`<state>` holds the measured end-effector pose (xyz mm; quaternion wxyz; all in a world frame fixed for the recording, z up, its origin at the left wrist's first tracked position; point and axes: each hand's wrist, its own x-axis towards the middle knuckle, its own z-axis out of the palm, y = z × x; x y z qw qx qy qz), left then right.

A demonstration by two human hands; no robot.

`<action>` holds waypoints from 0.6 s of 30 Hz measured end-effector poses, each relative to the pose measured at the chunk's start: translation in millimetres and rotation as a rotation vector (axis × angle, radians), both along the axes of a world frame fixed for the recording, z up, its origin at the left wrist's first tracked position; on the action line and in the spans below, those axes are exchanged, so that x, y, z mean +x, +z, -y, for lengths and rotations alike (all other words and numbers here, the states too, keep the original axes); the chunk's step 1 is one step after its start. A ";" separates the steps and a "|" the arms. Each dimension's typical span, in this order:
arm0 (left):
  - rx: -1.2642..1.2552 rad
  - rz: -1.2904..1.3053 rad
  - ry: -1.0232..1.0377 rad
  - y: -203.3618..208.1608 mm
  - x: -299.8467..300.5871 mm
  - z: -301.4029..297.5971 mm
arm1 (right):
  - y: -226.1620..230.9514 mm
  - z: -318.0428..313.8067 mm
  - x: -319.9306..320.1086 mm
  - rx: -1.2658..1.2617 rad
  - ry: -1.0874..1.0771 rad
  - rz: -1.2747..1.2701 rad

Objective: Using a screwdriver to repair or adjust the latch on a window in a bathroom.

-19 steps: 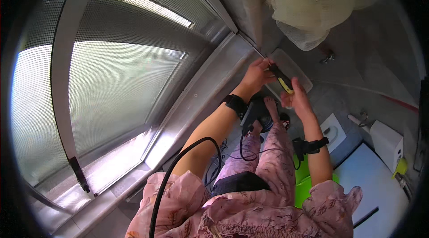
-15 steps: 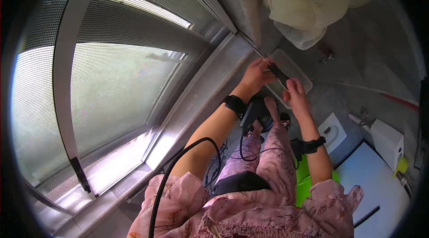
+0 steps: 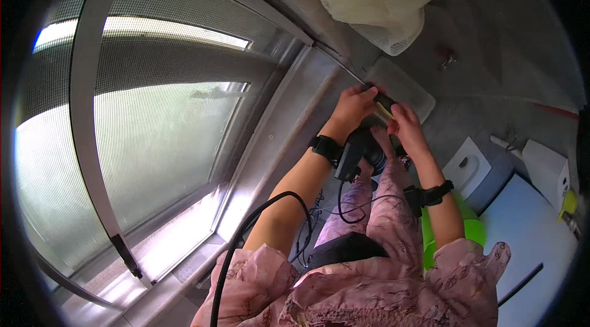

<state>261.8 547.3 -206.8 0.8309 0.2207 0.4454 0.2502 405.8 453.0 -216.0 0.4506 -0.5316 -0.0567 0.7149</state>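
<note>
A long screwdriver with a black and yellow handle runs between both hands. Its thin metal shaft points up and left, toward the lower corner of the sliding window's frame; whether the tip touches the frame is too small to tell. My left hand is closed round the front of the handle, where the shaft begins. At the handle's rear end, the fingers of my right hand are closed on it. Below the tool, partly behind it, lies a pale translucent tray.
Mesh-covered window panes fill the left side. Pale netting hangs above the tray, near a small metal tap. At right are a squat toilet, a white appliance lid and a green bucket. A black cable loops beside my left arm.
The view has shifted slightly, so the window sits lower and the netting farther left. Both hands remain on the screwdriver; its handle has turned, showing more yellow.
</note>
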 end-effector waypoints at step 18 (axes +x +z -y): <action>0.024 -0.145 -0.030 1.5 0.8 -4.5 | 13.5 -13.4 7.6 -0.058 0.034 0.119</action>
